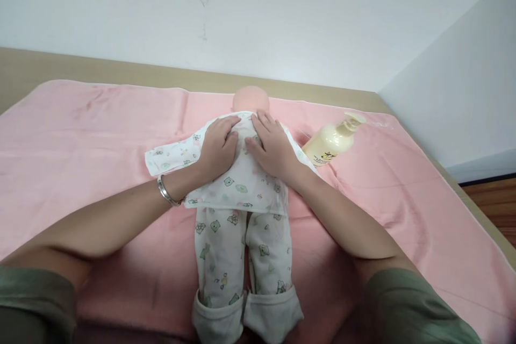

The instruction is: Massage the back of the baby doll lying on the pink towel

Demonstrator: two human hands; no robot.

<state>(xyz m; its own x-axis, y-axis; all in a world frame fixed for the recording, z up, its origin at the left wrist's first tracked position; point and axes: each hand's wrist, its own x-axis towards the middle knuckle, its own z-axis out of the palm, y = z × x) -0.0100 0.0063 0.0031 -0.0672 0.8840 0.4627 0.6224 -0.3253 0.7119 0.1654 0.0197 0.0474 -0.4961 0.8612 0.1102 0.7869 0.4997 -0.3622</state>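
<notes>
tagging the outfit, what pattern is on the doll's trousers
White trousers with scattered small cartoon prints, mostly green; the head view shows it.

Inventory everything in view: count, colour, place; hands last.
Doll: 1, pink, head beyond the top
Printed top: 1, white, under both hands
Trousers: 1 pair, white, below the top
Pump bottle: 1, cream, right of the top
Mat: 1, pink, under the doll
Table: 1, tan, under the mat
Walls: 2, white, behind and right
Wooden surface: 1, brown, right edge
Bracelet: 1, silver, left wrist
Sleeves: 2, green, bottom corners
Left hand: 1, bare, on the top
Right hand: 1, bare, on the top
</notes>
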